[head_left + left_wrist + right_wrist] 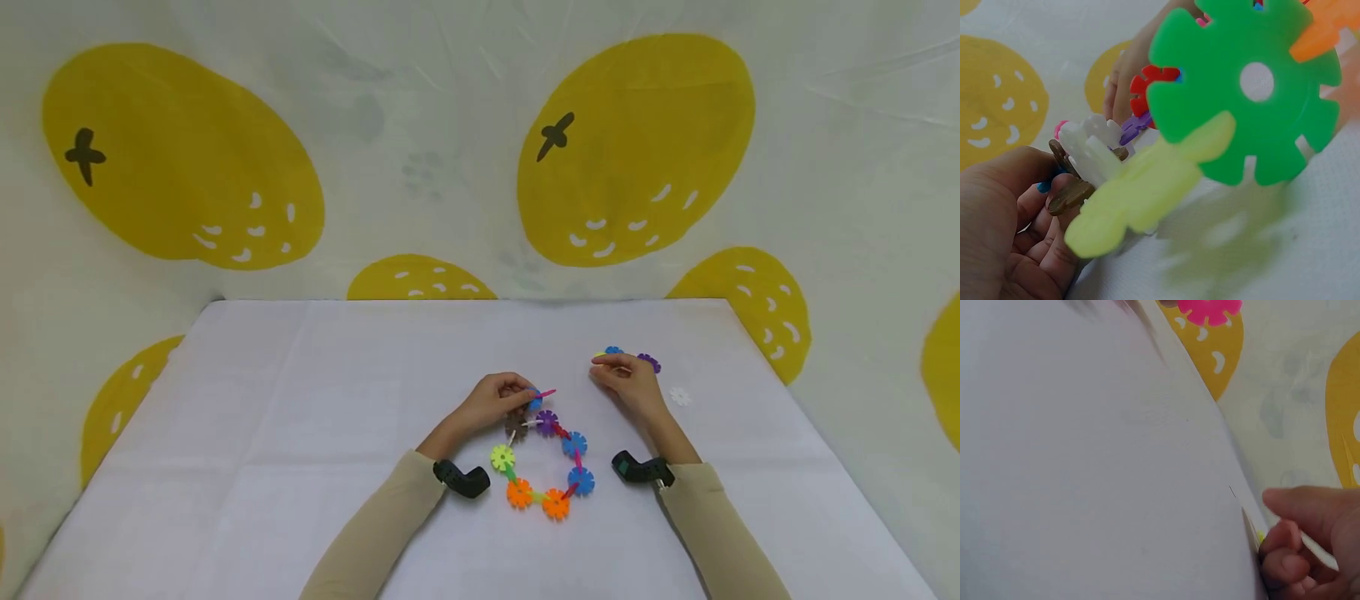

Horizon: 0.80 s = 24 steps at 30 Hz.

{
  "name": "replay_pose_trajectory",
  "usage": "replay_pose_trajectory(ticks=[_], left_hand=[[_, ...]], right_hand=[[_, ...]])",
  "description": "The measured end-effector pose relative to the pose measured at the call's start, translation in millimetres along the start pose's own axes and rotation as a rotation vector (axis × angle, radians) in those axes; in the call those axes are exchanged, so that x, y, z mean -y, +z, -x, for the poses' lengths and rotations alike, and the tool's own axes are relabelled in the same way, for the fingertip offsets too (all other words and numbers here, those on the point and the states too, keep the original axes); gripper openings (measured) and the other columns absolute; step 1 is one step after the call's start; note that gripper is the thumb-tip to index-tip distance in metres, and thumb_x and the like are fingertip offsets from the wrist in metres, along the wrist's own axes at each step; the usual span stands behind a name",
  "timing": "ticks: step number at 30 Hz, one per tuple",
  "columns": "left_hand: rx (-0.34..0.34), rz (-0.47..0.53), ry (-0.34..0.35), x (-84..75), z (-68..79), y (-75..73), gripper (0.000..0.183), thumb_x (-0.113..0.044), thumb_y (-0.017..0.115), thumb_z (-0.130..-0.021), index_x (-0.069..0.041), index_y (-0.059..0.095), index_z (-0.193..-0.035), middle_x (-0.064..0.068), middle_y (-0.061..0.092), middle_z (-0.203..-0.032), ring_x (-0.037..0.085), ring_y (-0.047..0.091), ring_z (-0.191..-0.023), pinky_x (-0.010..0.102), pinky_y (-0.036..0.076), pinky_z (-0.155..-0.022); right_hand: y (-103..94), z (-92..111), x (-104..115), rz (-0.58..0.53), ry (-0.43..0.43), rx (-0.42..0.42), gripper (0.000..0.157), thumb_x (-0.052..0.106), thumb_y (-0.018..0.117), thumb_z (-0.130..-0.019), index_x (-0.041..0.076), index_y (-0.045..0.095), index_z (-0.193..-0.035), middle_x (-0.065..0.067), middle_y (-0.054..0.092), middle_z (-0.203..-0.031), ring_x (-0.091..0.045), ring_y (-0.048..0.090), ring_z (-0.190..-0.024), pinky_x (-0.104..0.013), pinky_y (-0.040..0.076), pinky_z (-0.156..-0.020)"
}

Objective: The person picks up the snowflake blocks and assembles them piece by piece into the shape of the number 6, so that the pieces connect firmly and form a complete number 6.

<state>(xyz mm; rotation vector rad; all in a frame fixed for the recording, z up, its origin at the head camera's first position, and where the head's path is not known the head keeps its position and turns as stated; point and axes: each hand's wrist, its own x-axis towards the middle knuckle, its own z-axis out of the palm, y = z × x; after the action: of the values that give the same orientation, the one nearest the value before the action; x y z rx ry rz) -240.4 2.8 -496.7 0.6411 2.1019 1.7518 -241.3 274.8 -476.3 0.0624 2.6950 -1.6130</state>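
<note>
"Loop (575,444): where, and which way?"
"On the table (315,392), long axis near-to-far; the pink piece (550,392) points right."
"Grip?"
"Left hand (493,402) pinches its far end; right hand (632,387), loosely curled, holds nothing visible."

1 L hand (489,403), 1 R hand (632,385). 1 ring (519,494) w/ 7 flat pcs: 2 blue (581,481), 2 orange (556,505), 1 purple (547,422), 1 brown (514,428), 1 lime (502,457); 7 edge pcs (511,472) btwn. At L hand: 1 blue pc (535,403), 1 pink pc (549,392). Nr R hand, 4 seen: yellow pc (599,355), sky pc (613,350), violet pc (651,363), white pc (680,396), 1 ea.
</note>
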Motion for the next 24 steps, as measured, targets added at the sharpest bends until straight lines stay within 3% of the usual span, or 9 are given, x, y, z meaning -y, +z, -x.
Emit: replay_pose_trajectory(ticks=[6, 14, 18, 24], left_hand=[[-0.011, -0.004, -0.015, -0.9, -0.4, 0.2, 0.022, -0.014, 0.061, -0.097, 0.003, 0.067, -0.108, 0.005, 0.067, -0.082, 0.006, 0.058, -0.064, 0.020, 0.048, -0.060], [-0.026, 0.022, -0.015, -1.5, -0.6, -0.5, 0.022, -0.014, 0.062, -0.096, 0.004, 0.067, -0.108, 0.006, 0.068, -0.082, 0.007, 0.058, -0.064, 0.021, 0.049, -0.061], [-0.025, 0.037, -0.014, -1.9, -0.6, 0.0, 0.022, -0.013, 0.062, -0.096, 0.005, 0.067, -0.108, 0.007, 0.068, -0.082, 0.006, 0.057, -0.063, 0.020, 0.048, -0.060], [-0.024, 0.030, -0.023, -1.6, -0.9, 0.9, 0.022, -0.013, 0.062, -0.096, 0.005, 0.067, -0.108, 0.006, 0.068, -0.082, 0.006, 0.057, -0.063, 0.020, 0.049, -0.060]], right_hand=[[-2.9, -5.2, -2.5, 0.040, 0.020, -0.020, 0.037, 0.010, 0.070, -0.090, -0.009, 0.063, -0.121, -0.001, 0.056, -0.082, -0.002, 0.047, -0.062, -0.015, 0.042, -0.055], [-2.9, -5.1, -3.7, 0.141, -0.021, 0.003, 0.029, 0.011, 0.068, -0.092, -0.005, 0.068, -0.116, -0.014, 0.061, -0.095, -0.014, 0.048, -0.075, -0.016, 0.043, -0.059], [-2.7, -4.6, -5.7, 0.121, -0.027, -0.016, 0.027, 0.011, 0.069, -0.091, -0.005, 0.069, -0.113, -0.012, 0.062, -0.093, -0.012, 0.049, -0.072, -0.016, 0.044, -0.058], [-5.7, -8.3, -8.9, 0.045, -0.012, -0.048, 0.040, 0.007, 0.071, -0.088, -0.007, 0.061, -0.124, -0.002, 0.054, -0.079, -0.003, 0.046, -0.057, -0.017, 0.041, -0.051]])
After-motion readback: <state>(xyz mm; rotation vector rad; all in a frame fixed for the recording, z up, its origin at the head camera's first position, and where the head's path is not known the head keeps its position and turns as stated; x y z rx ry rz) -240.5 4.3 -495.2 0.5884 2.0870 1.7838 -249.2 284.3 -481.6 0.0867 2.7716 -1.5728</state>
